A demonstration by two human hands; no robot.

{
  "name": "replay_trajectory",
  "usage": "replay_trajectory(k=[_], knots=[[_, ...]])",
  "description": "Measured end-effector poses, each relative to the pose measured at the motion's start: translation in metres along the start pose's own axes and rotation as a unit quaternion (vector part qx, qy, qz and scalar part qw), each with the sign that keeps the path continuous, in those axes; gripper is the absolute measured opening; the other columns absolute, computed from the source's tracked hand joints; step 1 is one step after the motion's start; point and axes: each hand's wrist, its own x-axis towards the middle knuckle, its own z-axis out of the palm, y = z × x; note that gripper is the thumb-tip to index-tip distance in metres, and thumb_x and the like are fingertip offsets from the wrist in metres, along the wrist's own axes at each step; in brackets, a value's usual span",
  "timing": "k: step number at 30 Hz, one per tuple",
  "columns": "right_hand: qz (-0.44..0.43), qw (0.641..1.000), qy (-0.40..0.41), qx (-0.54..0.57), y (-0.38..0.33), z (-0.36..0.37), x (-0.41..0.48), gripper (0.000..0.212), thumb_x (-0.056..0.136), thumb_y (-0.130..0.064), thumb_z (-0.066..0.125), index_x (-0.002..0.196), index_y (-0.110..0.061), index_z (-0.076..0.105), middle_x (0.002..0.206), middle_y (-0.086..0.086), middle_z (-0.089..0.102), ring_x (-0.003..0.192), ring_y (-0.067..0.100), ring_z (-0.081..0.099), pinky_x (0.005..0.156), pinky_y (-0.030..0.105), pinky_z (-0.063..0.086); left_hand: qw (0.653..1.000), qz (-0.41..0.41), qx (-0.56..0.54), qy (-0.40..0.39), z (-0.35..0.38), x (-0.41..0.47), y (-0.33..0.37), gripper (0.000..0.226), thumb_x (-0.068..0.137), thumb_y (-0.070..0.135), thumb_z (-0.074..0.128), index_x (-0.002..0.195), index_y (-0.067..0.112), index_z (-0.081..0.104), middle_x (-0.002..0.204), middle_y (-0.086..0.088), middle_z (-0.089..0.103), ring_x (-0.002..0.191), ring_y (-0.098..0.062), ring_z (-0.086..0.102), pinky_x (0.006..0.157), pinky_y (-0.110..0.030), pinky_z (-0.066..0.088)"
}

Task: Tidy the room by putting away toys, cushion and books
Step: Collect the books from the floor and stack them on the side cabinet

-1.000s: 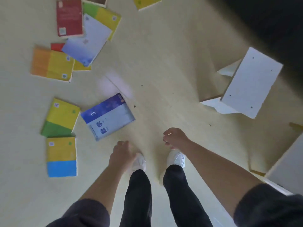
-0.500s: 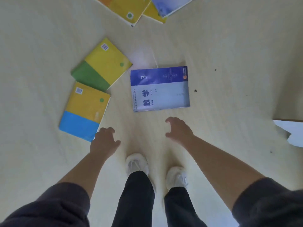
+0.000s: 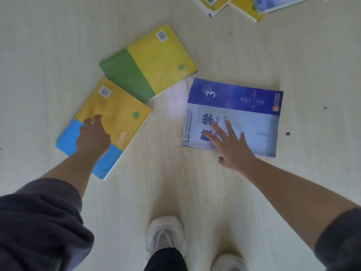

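Since hanging short of the books 0.5 s ago, have dropped over two of them: left hand (image 3: 93, 137) loosely curled, gripping nothing, above yellow/blue book (image 3: 121, 112) at 9 o'clock; right hand (image 3: 232, 147) flat, fingers spread, above blue no. 3 book (image 3: 244, 106) at 3 o'clock. Can't tell whether touching yet. Prob. means pick-up starting, nothing lifted; green/yellow book (image 3: 156, 61) at 11 o'clock + more books (image 3: 244, 4) at 1 o'clock left on floor (image 3: 58, 45).
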Motion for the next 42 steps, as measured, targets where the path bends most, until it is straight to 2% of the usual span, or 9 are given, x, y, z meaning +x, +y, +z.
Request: replay_trajectory(k=[8, 17, 25, 28, 30, 33, 35, 40, 42], knots=[[0.004, 0.993, 0.039, -0.109, -0.009, 0.007, 0.023, 0.099, 0.085, -0.019, 0.068, 0.155, -0.024, -0.003, 0.161, 0.017, -0.009, 0.143, 0.053, 0.003, 0.099, 0.066, 0.035, 1.000, -0.025, -0.006, -0.018, -0.016, 0.064, -0.032, 0.115, 0.057, 0.041, 0.089, 0.144, 0.011, 0.021, 0.135, -0.025, 0.035, 0.126, -0.043, 0.038, 0.100, -0.055, 0.039], [0.012, 0.998, 0.010, -0.059, -0.006, -0.005, 0.030, 0.086, 0.096, -0.015, 0.049, 0.152, -0.030, -0.015, 0.159, 0.008, -0.024, 0.144, 0.048, -0.007, 0.103, 0.061, 0.036, 0.979, 0.047, -0.178, -0.083, -0.017, 0.023, -0.017, 0.023, 0.088, 0.017, 0.065, 0.104, 0.013, 0.049, 0.096, -0.012, 0.060, 0.085, -0.029, 0.053, 0.066, -0.036, 0.038], [0.141, 0.975, -0.033, 0.167, -0.015, -0.049, 0.061, 0.071, 0.095, -0.033, 0.046, 0.153, -0.032, 0.006, 0.161, 0.005, -0.014, 0.142, 0.053, -0.004, 0.093, 0.045, 0.043, 0.844, 0.095, -0.493, -0.188, -0.057, -0.021, 0.043, 0.029, 0.093, 0.002, 0.054, 0.101, 0.030, 0.056, 0.098, -0.002, 0.063, 0.079, -0.017, 0.065, 0.068, -0.035, 0.051], [0.168, 0.944, 0.011, 0.283, -0.010, -0.075, 0.062, 0.030, 0.098, -0.039, 0.035, 0.119, -0.021, 0.046, 0.135, 0.012, 0.038, 0.127, 0.037, 0.033, 0.097, 0.043, 0.035, 0.744, 0.090, -0.613, -0.249, -0.059, -0.029, 0.067, 0.037, 0.084, 0.006, 0.066, 0.114, 0.024, 0.054, 0.103, -0.003, 0.066, 0.077, -0.015, 0.071, 0.061, -0.032, 0.058], [0.154, 0.865, 0.031, 0.477, -0.004, -0.091, 0.049, 0.025, 0.102, -0.029, 0.034, 0.105, -0.011, 0.051, 0.099, 0.017, 0.056, 0.100, 0.031, 0.050, 0.089, 0.041, 0.042, 0.698, 0.104, -0.658, -0.263, -0.053, -0.032, 0.087, 0.058, 0.072, 0.011, 0.076, 0.123, 0.022, 0.051, 0.106, -0.003, 0.069, 0.084, -0.018, 0.071, 0.065, -0.031, 0.058], [0.064, 0.535, -0.049, 0.841, 0.010, -0.110, 0.024, 0.039, 0.099, -0.053, 0.037, 0.090, -0.023, 0.060, 0.082, 0.003, 0.066, 0.076, 0.026, 0.065, 0.070, 0.037, 0.054, 0.660, 0.088, -0.703, -0.251, -0.042, -0.043, 0.131, 0.045, 0.087, 0.004, 0.060, 0.127, 0.019, 0.046, 0.104, -0.003, 0.068, 0.080, -0.016, 0.071, 0.065, -0.029, 0.057], [0.074, 0.457, -0.020, 0.886, 0.028, -0.108, 0.017, 0.035, 0.086, -0.058, 0.055, 0.073, -0.026, 0.048, 0.069, -0.004, 0.053, 0.065, 0.021, 0.056, 0.060, 0.032, 0.051, 0.664, 0.079, -0.705, -0.235, -0.040, -0.050, 0.165, 0.036, 0.093, 0.002, 0.052, 0.124, 0.019, 0.045, 0.105, -0.004, 0.066, 0.080, -0.017, 0.069, 0.066, -0.031, 0.058], [0.073, 0.490, -0.032, 0.868, 0.098, -0.103, 0.018, 0.066, 0.083, -0.068, 0.047, 0.122, -0.017, 0.062, 0.118, 0.003, 0.064, 0.109, 0.025, 0.062, 0.094, 0.038, 0.047, 0.793, 0.084, -0.584, -0.151, -0.030, -0.054, 0.217, 0.028, 0.091, 0.009, 0.054, 0.114, 0.022, 0.045, 0.115, -0.002, 0.062, 0.103, -0.022, 0.062, 0.091, -0.044, 0.052], [0.089, 0.607, -0.021, 0.790, 0.117, -0.102, 0.020, 0.038, 0.091, -0.033, 0.062, 0.121, -0.010, 0.063, 0.117, 0.007, 0.069, 0.111, 0.028, 0.064, 0.099, 0.041, 0.049, 0.824, 0.069, -0.528, -0.191, -0.015, -0.061, 0.229, 0.035, 0.083, 0.015, 0.055, 0.117, 0.021, 0.047, 0.116, -0.003, 0.062, 0.102, -0.024, 0.063, 0.088, -0.047, 0.054]])
